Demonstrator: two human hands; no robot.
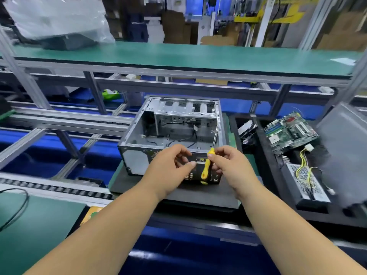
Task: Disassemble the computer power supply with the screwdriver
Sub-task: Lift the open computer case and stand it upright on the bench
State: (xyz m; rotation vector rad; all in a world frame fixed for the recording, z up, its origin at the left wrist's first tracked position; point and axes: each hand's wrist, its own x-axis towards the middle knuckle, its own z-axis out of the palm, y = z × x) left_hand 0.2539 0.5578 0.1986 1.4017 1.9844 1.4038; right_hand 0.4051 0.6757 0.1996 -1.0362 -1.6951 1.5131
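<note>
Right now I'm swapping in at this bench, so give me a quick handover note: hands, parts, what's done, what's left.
Right hand grips the yellow-handled screwdriver, shaft pointing up.
Left hand is by the handle, fingers curled; whether it holds anything is unclear.
Open computer case sits on the black mat, nearly gutted.
Tray at right holds a motherboard and the power supply.
Left: opening the supply itself.

The hands (200, 165) hide the middle of the case's (135, 161) rear panel (motion blur smears the grey panel (345, 155) at right).
</note>
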